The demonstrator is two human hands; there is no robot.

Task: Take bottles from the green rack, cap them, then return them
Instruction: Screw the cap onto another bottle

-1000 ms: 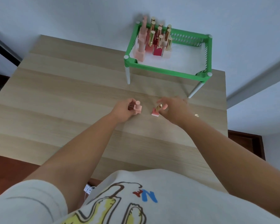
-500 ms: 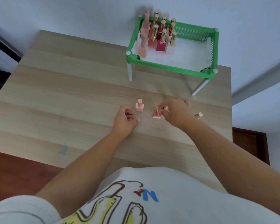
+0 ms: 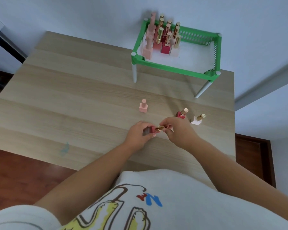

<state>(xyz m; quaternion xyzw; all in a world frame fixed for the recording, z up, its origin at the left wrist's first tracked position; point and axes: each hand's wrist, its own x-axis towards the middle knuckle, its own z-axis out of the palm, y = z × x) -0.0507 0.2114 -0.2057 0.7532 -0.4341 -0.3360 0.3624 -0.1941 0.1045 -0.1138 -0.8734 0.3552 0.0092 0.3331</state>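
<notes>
A small pink-red bottle [image 3: 149, 130] lies sideways between my hands, just above the wooden table [image 3: 83, 100]. My left hand [image 3: 140, 134] grips its square base. My right hand [image 3: 176, 130] pinches the gold cap [image 3: 160, 128] at the bottle's neck. A pink bottle [image 3: 143, 106] with a pink cap stands alone on the table. A red bottle [image 3: 181, 114] and a white bottle [image 3: 197, 120], both gold-capped, stand to the right. The green rack [image 3: 173, 68] at the back holds several more capped bottles in its left corner.
The rack stands on white legs [image 3: 134, 73] near the table's far right corner, against a pale wall. A faint blue-green smear [image 3: 64, 148] marks the table near its front edge. Dark wooden floor shows left and right of the table.
My left hand let go of the pink bottle, which now stands alone. Both hands came together nearer to me, holding a pink-red bottle and gold cap. The camera tilted down.
</notes>
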